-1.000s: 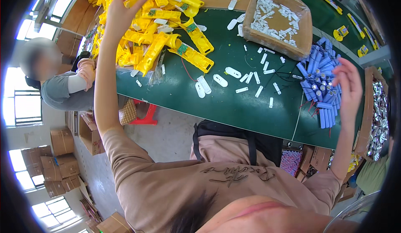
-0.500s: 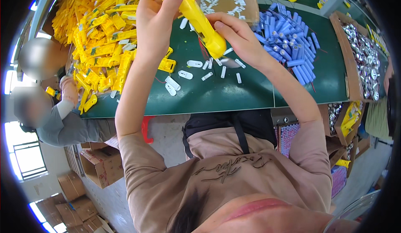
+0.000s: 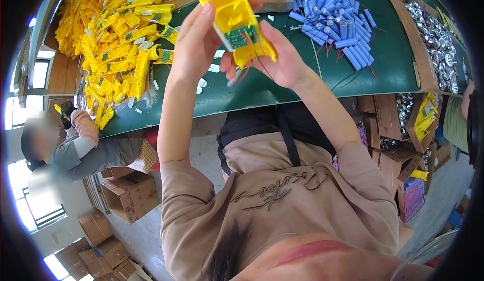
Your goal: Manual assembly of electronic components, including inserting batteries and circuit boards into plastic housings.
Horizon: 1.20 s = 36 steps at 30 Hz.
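Bare green table (image 3: 282, 87) below hands, yellow casings (image 3: 113, 44) left, blue cells (image 3: 338, 26) right

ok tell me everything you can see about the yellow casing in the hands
The yellow casing is a long, glossy plastic shell, open on the side toward the camera. A small green circuit board sits in its lower end, and thin red wires trail below. It is held up over the green table, tilted, its top cut off by the picture's edge. The left hand and right hand grip its lower end.

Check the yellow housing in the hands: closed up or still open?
Open. The yellow housing shows a bare green circuit board and loose red wires; left hand and right hand grip it.
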Each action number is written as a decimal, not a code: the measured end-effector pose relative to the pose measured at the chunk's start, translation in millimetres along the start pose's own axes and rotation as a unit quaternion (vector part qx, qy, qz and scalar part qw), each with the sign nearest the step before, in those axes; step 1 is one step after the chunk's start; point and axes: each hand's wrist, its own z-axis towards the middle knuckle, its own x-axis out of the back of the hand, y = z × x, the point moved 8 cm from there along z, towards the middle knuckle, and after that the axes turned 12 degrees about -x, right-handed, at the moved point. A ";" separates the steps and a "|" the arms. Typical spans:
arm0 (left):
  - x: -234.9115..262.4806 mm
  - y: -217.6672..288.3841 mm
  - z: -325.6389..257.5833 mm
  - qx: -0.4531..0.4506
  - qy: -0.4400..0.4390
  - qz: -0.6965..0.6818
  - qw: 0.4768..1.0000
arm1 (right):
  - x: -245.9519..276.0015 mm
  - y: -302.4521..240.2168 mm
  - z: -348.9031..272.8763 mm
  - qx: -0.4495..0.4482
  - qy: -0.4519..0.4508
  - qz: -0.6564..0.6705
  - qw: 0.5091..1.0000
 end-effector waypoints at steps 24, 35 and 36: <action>-35.8 -71.3 -52.6 0.070 0.016 0.001 0.997 | 16.1 -52.1 -155.3 0.192 0.246 -0.058 0.948; -103.1 -92.1 -96.4 0.089 -0.061 0.066 0.992 | 63.2 7.8 -169.1 -0.028 0.403 -0.031 0.914; -99.3 -94.3 -97.0 0.080 -0.052 0.103 0.990 | 64.7 11.6 -168.7 -0.027 0.403 -0.031 0.914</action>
